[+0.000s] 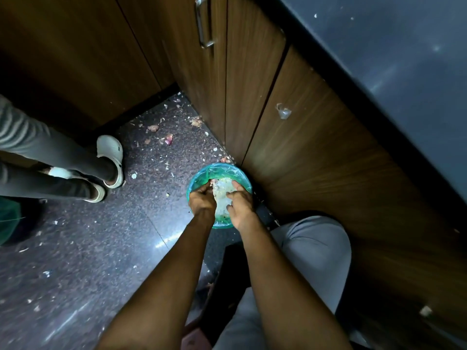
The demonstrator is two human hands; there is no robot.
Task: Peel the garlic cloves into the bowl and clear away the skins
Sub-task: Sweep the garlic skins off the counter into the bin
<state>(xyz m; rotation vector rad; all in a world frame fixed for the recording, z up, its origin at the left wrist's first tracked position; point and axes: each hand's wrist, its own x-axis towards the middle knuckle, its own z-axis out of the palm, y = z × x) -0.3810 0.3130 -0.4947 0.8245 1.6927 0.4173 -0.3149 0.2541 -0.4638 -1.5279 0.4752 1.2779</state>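
Note:
A small round bin lined with a green plastic bag [219, 168] stands on the floor against the cabinet corner. Both my hands are down over its mouth. Between them sits a pale clump of garlic skins [221, 195]. My left hand [202, 201] curls round the clump's left side. My right hand [240, 203] holds its right side, thumb and fingers against the skins. The lower part of the bin is hidden by my hands and wrists. No bowl and no garlic cloves are in view.
Wooden cabinet doors [303, 152] rise right behind the bin, under a dark countertop [404, 59]. Skin scraps [166, 140] litter the dark speckled floor. Another person's legs in white clogs [111, 157] stand at left. My grey-trousered knee [313, 248] is at lower right.

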